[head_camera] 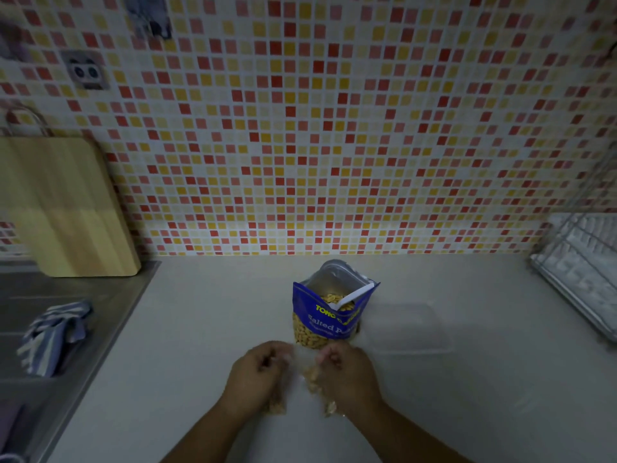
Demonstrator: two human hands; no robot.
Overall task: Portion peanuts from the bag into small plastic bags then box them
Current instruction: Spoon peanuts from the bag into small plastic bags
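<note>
A blue peanut bag [329, 324] stands open on the pale counter, with a white scoop [354, 298] resting in the peanuts. Right of it lies a clear plastic box [407, 329], faint against the counter. Just in front of the bag, my left hand [257, 375] and my right hand [347, 372] each pinch a side of a small clear plastic bag [309, 379] holding peanuts. The picture is blurred, so the small bag's top edge is hard to make out.
A wooden cutting board [63, 208] leans on the tiled wall at the left, above a steel sink drainboard [50, 295] with a striped cloth [53, 332]. A wire dish rack [581, 262] sits at the right edge.
</note>
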